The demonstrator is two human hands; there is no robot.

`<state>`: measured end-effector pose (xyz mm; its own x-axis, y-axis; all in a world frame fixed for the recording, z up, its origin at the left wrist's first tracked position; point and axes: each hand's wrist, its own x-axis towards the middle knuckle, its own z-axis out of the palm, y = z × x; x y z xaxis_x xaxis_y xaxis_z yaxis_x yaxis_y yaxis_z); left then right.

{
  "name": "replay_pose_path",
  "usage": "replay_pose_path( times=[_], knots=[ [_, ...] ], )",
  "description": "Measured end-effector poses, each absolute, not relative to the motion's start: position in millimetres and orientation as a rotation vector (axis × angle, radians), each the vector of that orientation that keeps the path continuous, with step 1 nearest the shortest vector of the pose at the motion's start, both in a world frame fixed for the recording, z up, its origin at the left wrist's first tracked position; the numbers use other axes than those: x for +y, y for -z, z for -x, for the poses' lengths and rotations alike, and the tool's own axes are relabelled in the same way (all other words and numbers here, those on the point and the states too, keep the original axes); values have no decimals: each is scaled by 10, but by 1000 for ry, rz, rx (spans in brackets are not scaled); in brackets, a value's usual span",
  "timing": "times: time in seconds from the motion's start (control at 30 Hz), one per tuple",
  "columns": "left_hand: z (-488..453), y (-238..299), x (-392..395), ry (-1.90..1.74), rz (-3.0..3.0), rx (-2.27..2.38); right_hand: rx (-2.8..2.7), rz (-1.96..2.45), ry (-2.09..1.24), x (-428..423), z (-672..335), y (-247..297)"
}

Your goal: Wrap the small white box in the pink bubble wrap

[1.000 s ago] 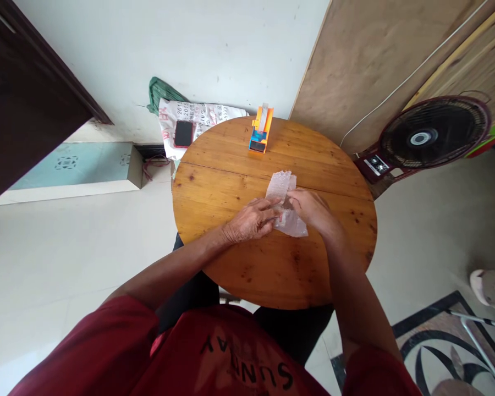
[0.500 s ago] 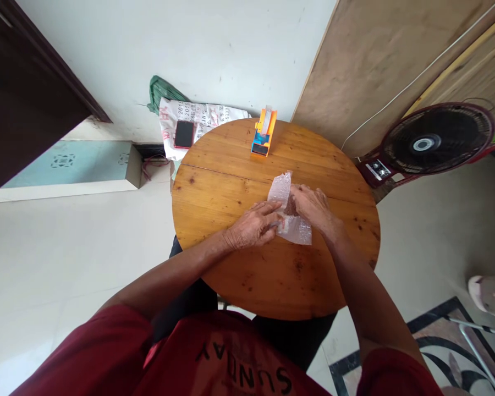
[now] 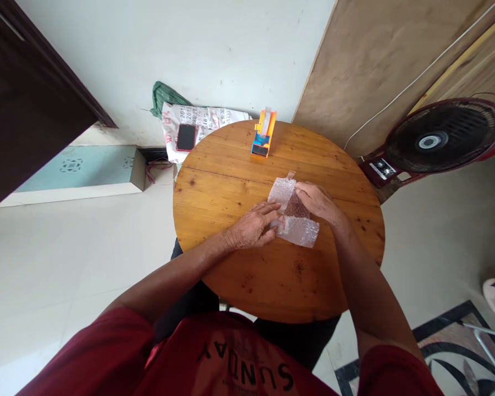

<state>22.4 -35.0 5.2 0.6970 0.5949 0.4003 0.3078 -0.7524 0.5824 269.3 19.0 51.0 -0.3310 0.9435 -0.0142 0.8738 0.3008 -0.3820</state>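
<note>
A sheet of clear bubble wrap point(image 3: 299, 230) lies on the round wooden table point(image 3: 239, 181), partly folded around a small dark object I cannot make out. My left hand point(image 3: 251, 226) rests flat on the table, its outstretched fingers pressing the wrap's left edge. My right hand point(image 3: 317, 201) sits on the wrap's upper part, fingers curled and pinching a fold of it. One flap point(image 3: 281, 191) of the wrap stands up between the two hands.
An orange and blue tape dispenser point(image 3: 263, 135) stands at the table's far edge. Behind the table a dark phone point(image 3: 186, 137) lies on a printed sack point(image 3: 206, 118) on the floor. A floor fan point(image 3: 437, 140) leans at the right by a wooden board.
My right hand has shifted up and to the right along the wrap, and the lower part of the wrap has spread further right. My left hand has stayed in place.
</note>
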Motion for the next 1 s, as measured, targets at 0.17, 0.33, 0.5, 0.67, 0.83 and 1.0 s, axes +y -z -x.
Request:
replay_pose_path(
  times=[0.17, 0.33, 0.5, 0.67, 0.83, 1.0],
  knots=[
    [-233, -64, -354, -778, -2421, 696, -2040, 1682, -765, 166, -2619, -578],
    [-237, -69, -354, -786, -2409, 704, -2019, 1827, -588, 297, -2500, -458],
    [-239, -70, -363, -756, -2403, 732, -2064, 1978, -423, 375, -2443, -316],
    [-252, -87, -390, -760, -2447, 765, -2085, 2035, -311, 336, -2380, -337],
    [-261, -108, -411, -763, -2517, 774, -2083, 2134, -188, 310, -2321, -384],
    [-265, -109, -413, -765, -2559, 780, -2073, 2159, -143, 324, -2323, -387]
  ],
)
